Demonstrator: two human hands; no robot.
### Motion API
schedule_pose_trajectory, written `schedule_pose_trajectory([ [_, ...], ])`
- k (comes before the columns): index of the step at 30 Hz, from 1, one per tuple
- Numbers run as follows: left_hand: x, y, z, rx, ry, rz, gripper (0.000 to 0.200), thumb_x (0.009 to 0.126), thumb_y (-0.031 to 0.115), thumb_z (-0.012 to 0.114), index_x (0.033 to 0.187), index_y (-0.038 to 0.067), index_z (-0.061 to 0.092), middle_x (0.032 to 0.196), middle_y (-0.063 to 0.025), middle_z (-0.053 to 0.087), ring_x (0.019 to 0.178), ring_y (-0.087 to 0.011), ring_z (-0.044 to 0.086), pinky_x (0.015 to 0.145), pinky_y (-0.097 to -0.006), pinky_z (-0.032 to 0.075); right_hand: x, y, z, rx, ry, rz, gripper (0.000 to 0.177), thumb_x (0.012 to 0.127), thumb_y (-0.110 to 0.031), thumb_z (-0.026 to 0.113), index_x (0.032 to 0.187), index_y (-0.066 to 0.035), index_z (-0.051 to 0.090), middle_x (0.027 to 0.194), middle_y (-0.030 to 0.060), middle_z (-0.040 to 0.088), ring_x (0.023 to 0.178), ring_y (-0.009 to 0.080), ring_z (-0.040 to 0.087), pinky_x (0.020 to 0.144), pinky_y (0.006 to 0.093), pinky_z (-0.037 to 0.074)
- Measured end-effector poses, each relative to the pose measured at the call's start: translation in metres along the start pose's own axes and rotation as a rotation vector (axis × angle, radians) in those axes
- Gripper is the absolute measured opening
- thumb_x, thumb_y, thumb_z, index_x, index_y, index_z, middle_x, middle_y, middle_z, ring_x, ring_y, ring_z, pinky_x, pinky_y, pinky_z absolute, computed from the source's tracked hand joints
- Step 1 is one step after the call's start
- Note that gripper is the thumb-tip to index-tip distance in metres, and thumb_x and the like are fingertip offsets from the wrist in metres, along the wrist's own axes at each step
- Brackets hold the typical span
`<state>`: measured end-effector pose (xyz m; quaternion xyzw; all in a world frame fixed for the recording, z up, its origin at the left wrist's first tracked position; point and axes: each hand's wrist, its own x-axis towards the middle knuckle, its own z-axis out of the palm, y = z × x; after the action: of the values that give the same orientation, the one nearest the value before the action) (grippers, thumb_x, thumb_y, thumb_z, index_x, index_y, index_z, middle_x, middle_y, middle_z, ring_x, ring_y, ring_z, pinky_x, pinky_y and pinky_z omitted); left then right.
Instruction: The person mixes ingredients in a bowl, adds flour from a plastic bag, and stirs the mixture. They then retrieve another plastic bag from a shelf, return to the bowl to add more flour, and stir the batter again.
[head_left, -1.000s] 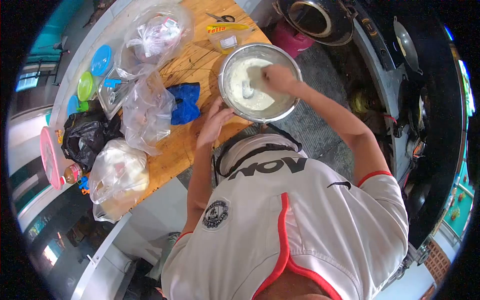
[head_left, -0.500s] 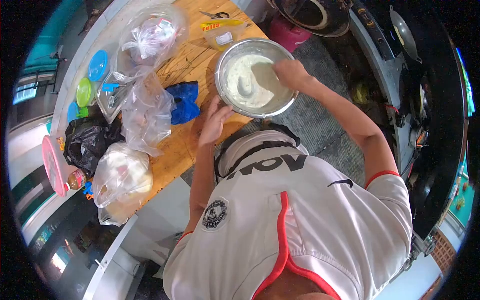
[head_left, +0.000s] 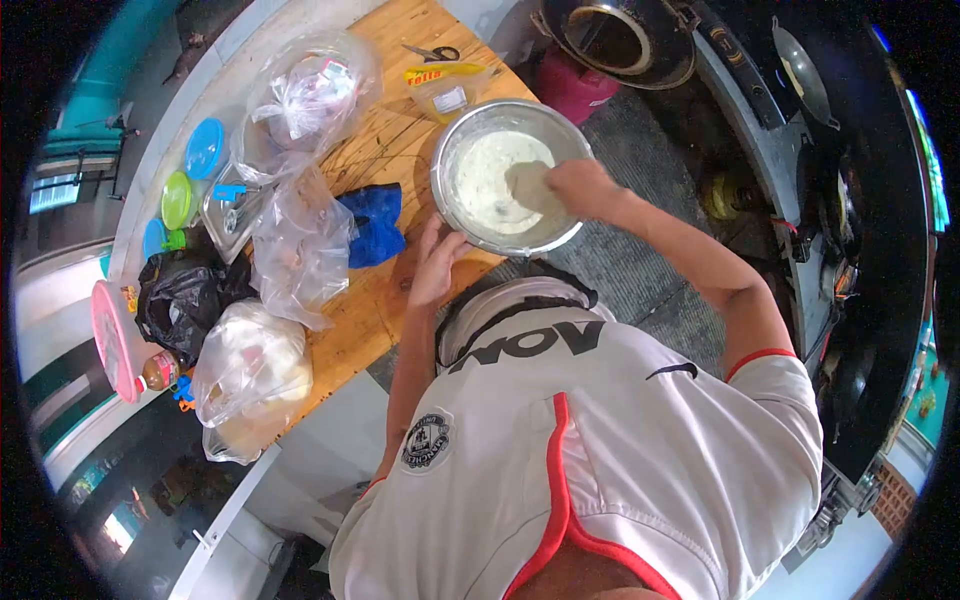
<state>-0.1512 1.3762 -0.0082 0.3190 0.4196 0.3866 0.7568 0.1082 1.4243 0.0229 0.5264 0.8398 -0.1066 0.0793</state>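
Observation:
A steel mixing bowl (head_left: pixel 448 215) stands near the table's front right edge, with pale creamy batter (head_left: pixel 490 180) inside. My left hand (head_left: pixel 436 268) is at the bowl's lower left side, fingers stretched and parted, seemingly touching the outer wall. Over the right rim reaches my right hand (head_left: pixel 583 190), its fingers closed above the batter. What it grips, if anything, is hidden; a darker patch lies beside the fingers. Just behind the bowl lies a clear packet with a yellow label (head_left: pixel 447 92).
Scissors (head_left: pixel 433 53) lie at the table's far end. To the left are a blue cloth (head_left: pixel 374 225), clear plastic bags (head_left: pixel 300 235), a black bag (head_left: pixel 185 295) and a filled bag (head_left: pixel 252 368). A large wok (head_left: pixel 672 60) and a pink gas cylinder (head_left: pixel 580 88) stand beyond the table.
The whole view has shifted slightly, so the table and bowl appear lower. My right hand has moved within the bowl, and the batter's swirl looks different. My left hand keeps its place by the bowl.

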Motion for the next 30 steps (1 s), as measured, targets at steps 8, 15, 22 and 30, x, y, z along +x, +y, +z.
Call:
schedule_pose_trajectory([
  [8,-0.004,0.033,0.032,0.216,0.020,0.013,0.050,0.083,0.016,0.051,0.128,0.005,0.034,0.123,-0.0099,0.041,0.109,-0.0201,0.045,0.088,-0.0352,0.042,0.017,-0.015,0.000,0.126,0.084,0.044,0.018,0.075,-0.020,0.052,0.076,-0.006,0.064,0.068,0.0143,0.062,0.061,0.0296,0.063,0.056,0.0427,0.050],
  [15,0.000,0.052,0.046,0.270,0.015,0.018,0.038,0.083,0.011,0.048,0.120,0.004,0.040,0.111,-0.0071,0.047,0.102,-0.0166,0.048,0.083,-0.0308,0.046,-0.002,0.016,-0.047,0.114,0.401,-0.057,0.023,0.070,-0.012,0.055,0.093,-0.009,0.058,0.076,0.0118,0.058,0.074,0.0277,0.061,0.061,0.0378,0.050],
  [22,0.015,0.051,0.044,0.254,0.024,0.010,0.035,0.083,0.011,0.051,0.117,0.006,0.044,0.108,-0.0058,0.050,0.100,-0.0153,0.050,0.081,-0.0307,0.047,0.027,0.051,-0.035,-0.226,0.183,-0.143,0.008,0.070,-0.011,0.057,0.077,-0.010,0.061,0.076,0.0076,0.063,0.070,0.0243,0.063,0.055,0.0340,0.051],
  [30,0.004,0.044,0.037,0.259,0.020,0.048,0.035,0.083,0.017,0.048,0.116,0.006,0.046,0.111,-0.0063,0.050,0.096,-0.0163,0.052,0.079,-0.0326,0.046,-0.011,0.024,0.005,0.425,-0.019,-0.147,0.010,0.070,-0.012,0.056,0.072,-0.003,0.060,0.072,0.0149,0.061,0.069,0.0304,0.062,0.058,0.0403,0.049],
])
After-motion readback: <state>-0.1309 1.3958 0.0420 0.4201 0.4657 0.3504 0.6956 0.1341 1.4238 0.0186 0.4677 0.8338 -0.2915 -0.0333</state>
